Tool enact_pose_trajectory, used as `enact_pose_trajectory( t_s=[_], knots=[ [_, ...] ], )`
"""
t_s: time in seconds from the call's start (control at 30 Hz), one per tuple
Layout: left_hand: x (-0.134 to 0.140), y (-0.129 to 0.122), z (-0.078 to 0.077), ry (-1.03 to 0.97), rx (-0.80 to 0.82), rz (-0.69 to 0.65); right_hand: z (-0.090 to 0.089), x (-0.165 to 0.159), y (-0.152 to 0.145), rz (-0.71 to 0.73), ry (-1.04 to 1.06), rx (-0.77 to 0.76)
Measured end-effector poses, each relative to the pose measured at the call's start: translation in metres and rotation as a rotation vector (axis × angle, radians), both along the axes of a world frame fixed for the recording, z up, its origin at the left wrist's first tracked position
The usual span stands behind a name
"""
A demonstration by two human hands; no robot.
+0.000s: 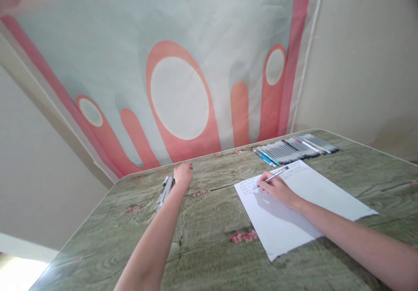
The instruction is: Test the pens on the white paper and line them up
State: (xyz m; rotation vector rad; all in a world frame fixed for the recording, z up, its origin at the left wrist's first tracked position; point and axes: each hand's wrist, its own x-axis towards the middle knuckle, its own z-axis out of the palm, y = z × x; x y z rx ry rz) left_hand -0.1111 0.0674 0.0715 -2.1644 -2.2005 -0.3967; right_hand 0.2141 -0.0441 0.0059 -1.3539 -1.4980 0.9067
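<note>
My right hand is closed around a silver pen with a dark end, its tip down on a large white sheet of paper. Small handwritten lines run along the sheet's upper left part and top edge. On the left, my left hand is beside a small bunch of pens on the table. Its fingers look curled, and a tiny dark spot shows at the fingertips; what they hold, if anything, is too small to name. My left forearm partly covers the bunch.
A long row of pens, mostly grey and clear with some blue, teal and white ones, lies beyond the paper. The wood-patterned table has printed pink flowers. A pink and grey patterned hanging rises behind its far edge.
</note>
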Motion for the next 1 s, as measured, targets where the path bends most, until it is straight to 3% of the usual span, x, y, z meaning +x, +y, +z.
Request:
enact_pose_trajectory(
  t_s=[0.1,0.17,0.23,0.3,0.37,0.5,0.63,1.0],
  knots=[
    [0.026,-0.016,-0.007,-0.208,0.028,-0.11,0.0,0.0,0.0,0.001,0.022,0.004],
    [0.048,-0.033,-0.017,-0.819,-0.015,-0.227,-0.001,0.0,0.001,0.019,0.029,0.04],
    [0.071,-0.054,-0.027,-1.326,-0.143,-0.206,0.0,0.001,0.001,0.057,0.034,0.076],
    [0.09,-0.073,-0.036,-1.684,-0.257,-0.167,0.001,0.002,0.0,0.088,0.05,0.09],
    [0.103,-0.086,-0.043,-1.868,-0.326,-0.109,0.004,0.003,-0.003,0.107,0.088,0.102],
    [0.112,-0.097,-0.053,-1.965,-0.368,-0.052,0.013,0.003,-0.013,0.214,0.163,0.103],
    [0.115,-0.102,-0.057,-1.956,-0.342,-0.121,0.014,-0.001,-0.018,0.306,0.229,0.07],
    [0.118,-0.106,-0.056,-1.861,-0.319,-0.171,0.013,-0.003,-0.013,0.189,0.348,0.054]
  ],
)
